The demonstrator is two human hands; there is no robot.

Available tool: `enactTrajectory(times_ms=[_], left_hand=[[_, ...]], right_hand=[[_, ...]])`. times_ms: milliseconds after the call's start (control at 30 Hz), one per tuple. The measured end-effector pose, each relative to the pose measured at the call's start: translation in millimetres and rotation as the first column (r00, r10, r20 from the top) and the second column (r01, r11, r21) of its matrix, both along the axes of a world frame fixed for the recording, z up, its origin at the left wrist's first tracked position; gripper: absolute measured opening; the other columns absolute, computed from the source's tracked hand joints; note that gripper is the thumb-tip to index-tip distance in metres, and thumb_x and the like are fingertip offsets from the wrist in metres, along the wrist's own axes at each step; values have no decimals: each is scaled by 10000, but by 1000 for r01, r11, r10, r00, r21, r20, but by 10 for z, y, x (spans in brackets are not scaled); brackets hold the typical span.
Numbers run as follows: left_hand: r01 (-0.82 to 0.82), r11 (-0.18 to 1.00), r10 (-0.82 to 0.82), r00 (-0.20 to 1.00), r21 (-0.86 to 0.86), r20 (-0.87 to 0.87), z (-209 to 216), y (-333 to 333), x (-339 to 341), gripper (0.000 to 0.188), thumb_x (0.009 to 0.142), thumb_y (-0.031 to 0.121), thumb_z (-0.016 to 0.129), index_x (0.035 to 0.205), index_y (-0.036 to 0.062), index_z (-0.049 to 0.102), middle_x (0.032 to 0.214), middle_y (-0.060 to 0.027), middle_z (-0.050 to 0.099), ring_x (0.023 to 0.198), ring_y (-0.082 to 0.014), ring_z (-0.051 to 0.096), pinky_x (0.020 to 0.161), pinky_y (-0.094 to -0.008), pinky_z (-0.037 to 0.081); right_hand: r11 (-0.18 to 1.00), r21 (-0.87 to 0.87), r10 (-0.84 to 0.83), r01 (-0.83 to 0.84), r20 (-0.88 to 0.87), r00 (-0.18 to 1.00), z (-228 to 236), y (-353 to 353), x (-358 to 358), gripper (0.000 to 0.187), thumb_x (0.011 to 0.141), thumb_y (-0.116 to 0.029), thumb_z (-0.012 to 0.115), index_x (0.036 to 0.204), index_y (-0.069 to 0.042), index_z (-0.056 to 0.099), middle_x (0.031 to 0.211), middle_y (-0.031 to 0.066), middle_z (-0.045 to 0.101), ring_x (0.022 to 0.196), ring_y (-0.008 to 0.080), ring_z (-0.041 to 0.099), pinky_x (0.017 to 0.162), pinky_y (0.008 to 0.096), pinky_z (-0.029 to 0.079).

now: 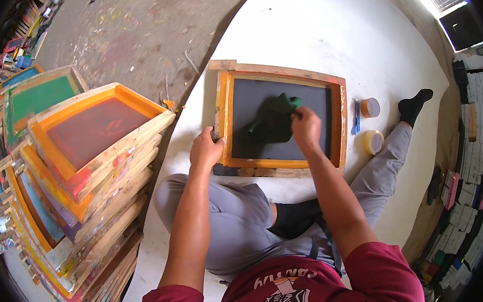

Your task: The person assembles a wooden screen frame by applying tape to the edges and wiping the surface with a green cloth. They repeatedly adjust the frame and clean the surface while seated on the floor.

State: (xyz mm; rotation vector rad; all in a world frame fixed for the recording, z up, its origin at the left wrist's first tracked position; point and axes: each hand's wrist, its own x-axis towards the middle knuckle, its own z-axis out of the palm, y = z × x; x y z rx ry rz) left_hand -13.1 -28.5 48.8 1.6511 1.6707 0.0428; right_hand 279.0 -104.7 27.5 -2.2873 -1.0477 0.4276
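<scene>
In front of me a wooden screen printing frame (340,126) lies on the white sheet, its inner edges lined with orange-brown tape around a dark mesh (249,102). My left hand (206,149) is closed around the frame's left side near the lower corner. My right hand (306,127) grips a dark green cloth (275,114), which lies bunched over the middle of the mesh. Part of the cloth spreads out to the left of my fingers. The fingertips of the right hand are partly hidden in its folds.
Right of the frame are a blue cutter (356,117), a brown tape roll (370,107) and a clear yellowish tape roll (373,142), close to my outstretched leg (381,165). A tall stack of wooden screen frames (101,133) stands at left. Folded piles (467,201) line the right side.
</scene>
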Motion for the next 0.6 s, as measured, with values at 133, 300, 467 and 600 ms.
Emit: enactTrajectory(times_ms=[133, 300, 467, 600], left_hand=[[26, 1000, -26, 999, 13, -20, -94, -24, -20, 609, 933, 315, 744, 1429, 36, 528, 1334, -231, 668, 1255, -413, 626, 1052, -495, 503], [42, 999, -42, 999, 0, -25, -27, -1, 23, 591, 930, 307, 746, 1403, 24, 532, 1320, -230, 668, 1262, -410, 620, 1053, -495, 499], [17, 1000, -17, 1000, -12, 13, -71, 22, 3, 561, 916, 291, 755, 1361, 21, 544, 1307, -236, 669, 1244, -415, 627, 1034, -503, 503], [18, 1000, -18, 999, 6, 31, -98, 19, 1, 554, 911, 279, 757, 1353, 23, 544, 1303, -243, 668, 1241, -421, 625, 1032, -506, 503]], right_hand=[[963, 223, 92, -150, 248, 964, 506, -79, 41, 182, 867, -105, 705, 1039, -67, 747, 996, 164, 716, 927, 398, 696, 817, 479, 558], [848, 22, 529, -529, 10, 849, 259, -505, -534, 228, 848, -109, 718, 1062, -48, 768, 1066, 168, 742, 1013, 374, 706, 894, 460, 566], [848, -67, 477, -525, -335, 813, 122, -456, -1287, 241, 878, -166, 700, 1073, -53, 785, 1095, 186, 743, 1066, 389, 698, 939, 477, 551], [762, -159, 554, -628, -342, 759, 5, -261, -1511, 237, 907, -197, 655, 1052, -68, 791, 1097, 158, 741, 1090, 390, 687, 970, 485, 543]])
